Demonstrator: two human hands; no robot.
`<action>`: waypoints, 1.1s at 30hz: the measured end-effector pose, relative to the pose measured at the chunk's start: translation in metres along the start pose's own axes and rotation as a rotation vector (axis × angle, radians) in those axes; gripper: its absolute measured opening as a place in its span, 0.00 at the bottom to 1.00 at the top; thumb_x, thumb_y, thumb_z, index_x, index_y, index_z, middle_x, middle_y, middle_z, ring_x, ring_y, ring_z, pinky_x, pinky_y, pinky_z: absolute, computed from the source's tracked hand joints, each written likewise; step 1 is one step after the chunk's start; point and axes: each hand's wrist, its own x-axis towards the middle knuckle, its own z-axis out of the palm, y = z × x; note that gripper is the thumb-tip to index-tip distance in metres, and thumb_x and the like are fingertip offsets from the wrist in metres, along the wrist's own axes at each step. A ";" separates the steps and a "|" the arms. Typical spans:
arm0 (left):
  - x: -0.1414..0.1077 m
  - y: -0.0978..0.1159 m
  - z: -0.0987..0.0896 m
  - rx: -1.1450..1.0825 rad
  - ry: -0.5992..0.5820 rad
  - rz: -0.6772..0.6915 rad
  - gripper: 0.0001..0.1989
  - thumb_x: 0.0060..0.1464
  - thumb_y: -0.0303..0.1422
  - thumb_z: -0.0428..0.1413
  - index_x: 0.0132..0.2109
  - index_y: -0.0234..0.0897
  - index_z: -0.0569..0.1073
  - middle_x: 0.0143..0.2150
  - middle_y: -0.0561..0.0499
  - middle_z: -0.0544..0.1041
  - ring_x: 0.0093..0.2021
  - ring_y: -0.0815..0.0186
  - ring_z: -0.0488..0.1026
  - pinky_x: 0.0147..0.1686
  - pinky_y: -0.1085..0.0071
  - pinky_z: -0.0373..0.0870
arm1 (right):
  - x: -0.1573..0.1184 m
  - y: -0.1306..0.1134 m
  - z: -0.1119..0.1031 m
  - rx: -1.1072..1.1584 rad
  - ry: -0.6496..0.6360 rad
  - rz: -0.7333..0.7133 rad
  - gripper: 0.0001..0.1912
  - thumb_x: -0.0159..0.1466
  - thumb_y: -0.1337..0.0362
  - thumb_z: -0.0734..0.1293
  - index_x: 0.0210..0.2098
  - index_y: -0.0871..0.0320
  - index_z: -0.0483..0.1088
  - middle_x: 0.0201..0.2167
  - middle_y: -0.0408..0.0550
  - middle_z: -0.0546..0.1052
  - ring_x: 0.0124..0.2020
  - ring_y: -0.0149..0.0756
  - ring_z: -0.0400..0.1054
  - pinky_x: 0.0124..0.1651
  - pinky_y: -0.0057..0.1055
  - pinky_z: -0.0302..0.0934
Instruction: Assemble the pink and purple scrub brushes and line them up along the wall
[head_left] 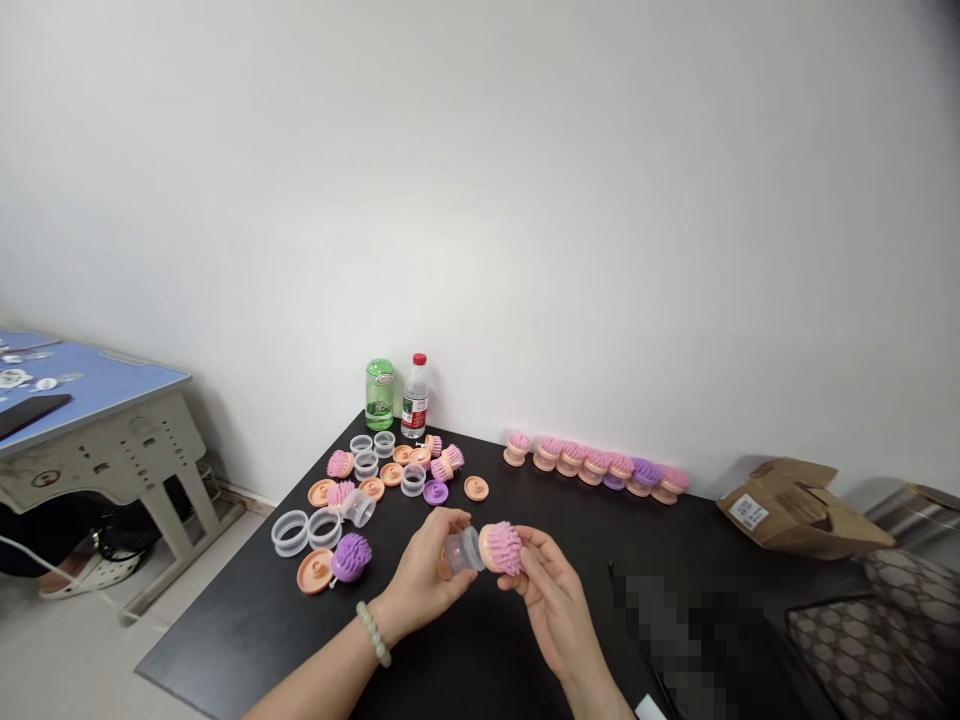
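Observation:
My left hand (427,565), a pale bead bracelet at its wrist, grips a translucent plastic collar (461,551). My right hand (553,595) pinches a pink-bristled brush head (502,548) with a peach base. The base meets the collar's right end; whether the two are joined I cannot tell. Left of my hands lie a purple brush head (351,557), a peach disc (315,571) with a centre post, and several clear collars (290,533). Beyond them are a purple disc (435,492), a lone peach disc (476,488) and more pink brush heads (448,462).
Several assembled brushes (570,459) stand in a row along the wall. A green bottle (379,395) and a red-capped water bottle (415,397) stand at the back left corner. On the right are a brown paper bag (806,508) and a patterned bag (862,650).

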 end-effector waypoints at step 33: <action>0.000 0.008 -0.002 -0.293 -0.060 -0.039 0.16 0.56 0.38 0.61 0.51 0.38 0.76 0.46 0.45 0.72 0.39 0.62 0.71 0.35 0.70 0.68 | -0.003 0.013 -0.009 -0.317 -0.226 -0.095 0.23 0.58 0.59 0.77 0.50 0.54 0.70 0.46 0.51 0.78 0.49 0.46 0.75 0.53 0.41 0.69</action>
